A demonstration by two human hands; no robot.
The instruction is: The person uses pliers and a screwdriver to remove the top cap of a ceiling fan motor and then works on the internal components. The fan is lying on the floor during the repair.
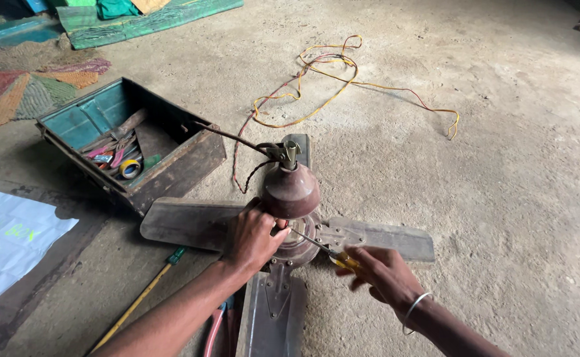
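Note:
An old brown ceiling fan (290, 192) lies on the concrete floor with its blades spread out and a dome-shaped cup on its rod. My left hand (253, 237) grips the fan's motor housing just below the dome. My right hand (379, 271) holds a yellow-handled screwdriver (323, 250), and its metal tip reaches into the gap under the dome. A bangle sits on my right wrist.
An open metal toolbox (128, 142) with tape and hand tools stands at the left. Red and yellow wires (323, 79) trail across the floor behind the fan. A yellow-shafted tool (141, 297) lies near my left arm. White paper (12, 241) and woven mats lie at the far left.

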